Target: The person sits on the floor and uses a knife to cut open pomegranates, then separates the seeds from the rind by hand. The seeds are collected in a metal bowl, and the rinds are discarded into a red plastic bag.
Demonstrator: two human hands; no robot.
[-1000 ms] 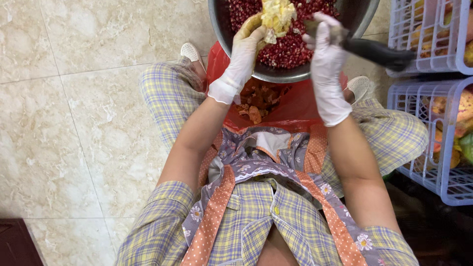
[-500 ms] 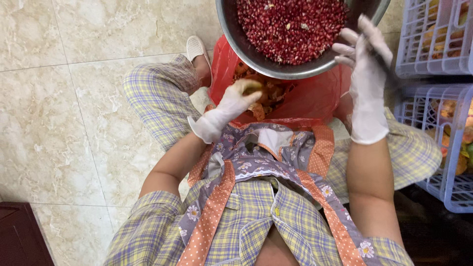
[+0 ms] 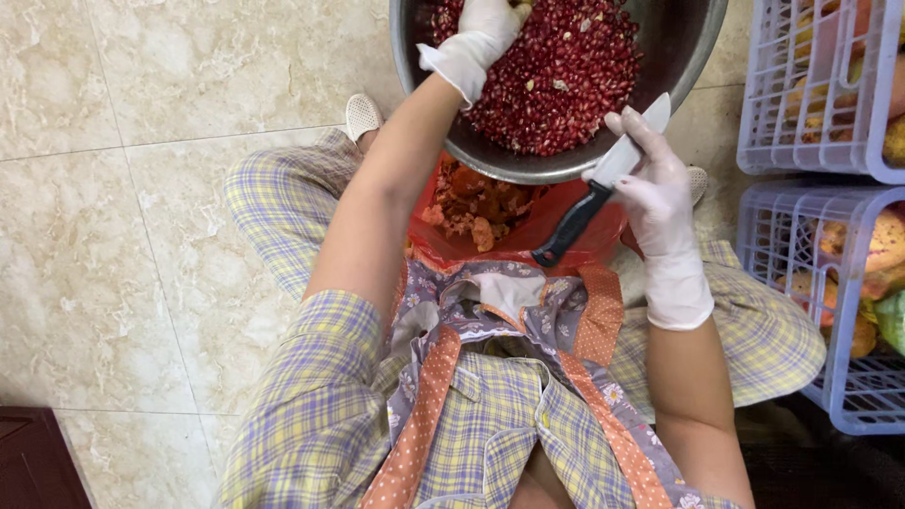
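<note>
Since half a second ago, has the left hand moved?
Yes. The left hand has gone up from the red bag of peels into the metal bowl, onto the pomegranate seeds.

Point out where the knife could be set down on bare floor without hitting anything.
Bare tile floor lies open beside the left leg, away from the metal bowl. It is crowded on the other side, where the plastic crates sit close to the right hand holding the knife. The red bag fills the space between the knees.
</note>
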